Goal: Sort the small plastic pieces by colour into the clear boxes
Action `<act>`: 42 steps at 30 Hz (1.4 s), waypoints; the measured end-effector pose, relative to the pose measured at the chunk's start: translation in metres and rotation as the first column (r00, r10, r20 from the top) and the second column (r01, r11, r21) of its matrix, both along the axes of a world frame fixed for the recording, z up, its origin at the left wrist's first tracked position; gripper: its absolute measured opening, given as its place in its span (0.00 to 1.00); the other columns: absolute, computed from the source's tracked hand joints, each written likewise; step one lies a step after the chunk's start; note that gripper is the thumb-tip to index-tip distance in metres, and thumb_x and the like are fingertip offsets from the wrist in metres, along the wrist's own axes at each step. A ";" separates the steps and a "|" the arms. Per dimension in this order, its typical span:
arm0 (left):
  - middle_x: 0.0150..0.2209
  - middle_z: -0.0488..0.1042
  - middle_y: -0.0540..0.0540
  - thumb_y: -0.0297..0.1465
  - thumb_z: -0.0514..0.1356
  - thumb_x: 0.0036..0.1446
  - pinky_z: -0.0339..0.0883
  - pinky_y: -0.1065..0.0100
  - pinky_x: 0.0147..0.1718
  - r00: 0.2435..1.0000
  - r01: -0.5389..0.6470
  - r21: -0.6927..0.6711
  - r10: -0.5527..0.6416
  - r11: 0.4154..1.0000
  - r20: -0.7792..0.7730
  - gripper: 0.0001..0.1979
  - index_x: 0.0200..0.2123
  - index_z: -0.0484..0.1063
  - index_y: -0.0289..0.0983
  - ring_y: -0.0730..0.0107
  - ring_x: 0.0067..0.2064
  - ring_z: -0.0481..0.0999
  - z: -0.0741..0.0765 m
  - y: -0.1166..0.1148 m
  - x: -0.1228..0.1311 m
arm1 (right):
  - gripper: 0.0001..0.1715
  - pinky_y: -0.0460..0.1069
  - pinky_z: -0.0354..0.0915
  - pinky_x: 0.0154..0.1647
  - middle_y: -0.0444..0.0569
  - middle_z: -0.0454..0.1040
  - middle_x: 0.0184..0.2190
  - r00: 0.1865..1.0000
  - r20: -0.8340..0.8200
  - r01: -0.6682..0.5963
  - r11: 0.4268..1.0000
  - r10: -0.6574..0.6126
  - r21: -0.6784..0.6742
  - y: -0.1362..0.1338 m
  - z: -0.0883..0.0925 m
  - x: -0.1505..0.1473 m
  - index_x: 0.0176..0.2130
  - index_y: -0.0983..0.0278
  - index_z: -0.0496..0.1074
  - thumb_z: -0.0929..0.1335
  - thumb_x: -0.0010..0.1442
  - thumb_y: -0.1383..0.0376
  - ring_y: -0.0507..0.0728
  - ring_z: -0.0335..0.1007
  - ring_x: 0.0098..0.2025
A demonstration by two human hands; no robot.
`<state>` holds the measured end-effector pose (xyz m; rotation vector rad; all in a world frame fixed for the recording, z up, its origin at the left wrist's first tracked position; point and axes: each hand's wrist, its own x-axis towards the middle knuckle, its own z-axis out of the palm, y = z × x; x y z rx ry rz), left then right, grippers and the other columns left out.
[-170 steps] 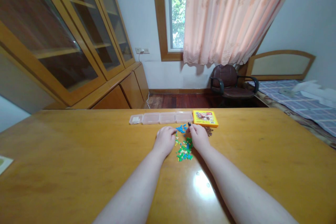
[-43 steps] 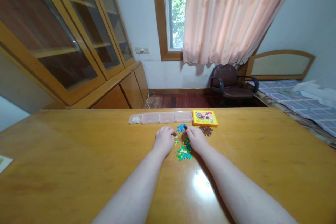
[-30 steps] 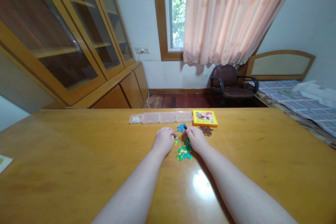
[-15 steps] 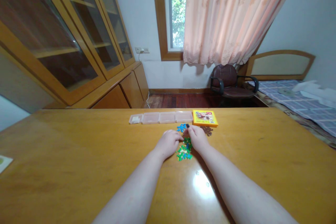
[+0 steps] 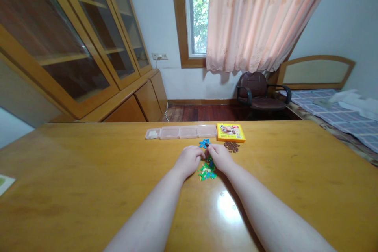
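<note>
My left hand [image 5: 189,160] rests at the left edge of a pile of small green, white and blue toy bricks [image 5: 207,173], its fingers curled and close to my right hand. What those left fingers hold, if anything, is hidden. My right hand [image 5: 221,156] bends over the pile's far side, thumb and fingers pinched together. A small dark piece [image 5: 206,145] shows at its thumb tip, too small to tell its exact kind. Just beyond the hands lie separate blue bricks [image 5: 203,142]. To the right is a heap of brown bricks [image 5: 232,147].
Behind the blue bricks, a clear plastic tray with several compartments [image 5: 179,137] stretches left along the wooden table [image 5: 88,189]. A yellow box [image 5: 231,138] lies at its right end. On the table's left edge is a pale card [image 5: 5,184]. An office chair [image 5: 255,90] stands beyond.
My right hand has shifted slightly left and toward me, taking the dark piece closer to my left fingers. More of the brown heap now shows. My left hand has barely moved.
</note>
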<state>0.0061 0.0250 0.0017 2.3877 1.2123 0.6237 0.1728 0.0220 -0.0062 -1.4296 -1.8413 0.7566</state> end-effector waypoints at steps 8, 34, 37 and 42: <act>0.34 0.77 0.50 0.20 0.51 0.49 0.62 0.64 0.46 0.992 0.123 0.038 -0.122 0.992 -0.016 0.17 0.32 0.78 0.41 0.67 0.39 0.71 0.003 -0.004 0.003 | 0.27 0.45 0.52 0.25 0.47 0.71 0.18 0.989 0.067 0.135 0.990 -0.132 -0.043 0.003 -0.001 0.002 0.20 0.65 0.70 0.56 0.62 0.57 0.53 0.65 0.23; 0.34 0.77 0.51 0.21 0.53 0.49 0.61 0.63 0.44 0.985 0.159 0.068 -0.154 0.985 -0.072 0.17 0.31 0.79 0.43 0.67 0.39 0.71 0.000 -0.004 0.002 | 0.25 0.44 0.53 0.26 0.45 0.70 0.18 0.998 0.001 0.070 0.997 -0.070 0.019 0.001 0.000 0.001 0.19 0.64 0.67 0.56 0.61 0.59 0.52 0.65 0.23; 0.32 0.77 0.50 0.20 0.52 0.49 0.62 0.64 0.43 0.994 0.083 0.063 -0.078 0.995 -0.073 0.17 0.29 0.79 0.42 0.67 0.38 0.71 -0.001 -0.002 0.001 | 0.28 0.45 0.53 0.25 0.45 0.69 0.15 0.997 -0.009 0.079 0.997 -0.079 -0.024 0.000 0.000 0.000 0.18 0.64 0.67 0.56 0.62 0.57 0.52 0.64 0.21; 0.33 0.77 0.48 0.20 0.52 0.48 0.63 0.63 0.44 0.996 -0.061 0.075 0.065 0.995 -0.055 0.16 0.29 0.78 0.40 0.66 0.39 0.71 -0.002 0.001 -0.001 | 0.29 0.44 0.53 0.24 0.45 0.67 0.14 0.999 -0.010 -0.037 0.994 0.037 -0.100 -0.004 0.002 -0.003 0.16 0.64 0.67 0.57 0.61 0.55 0.51 0.63 0.19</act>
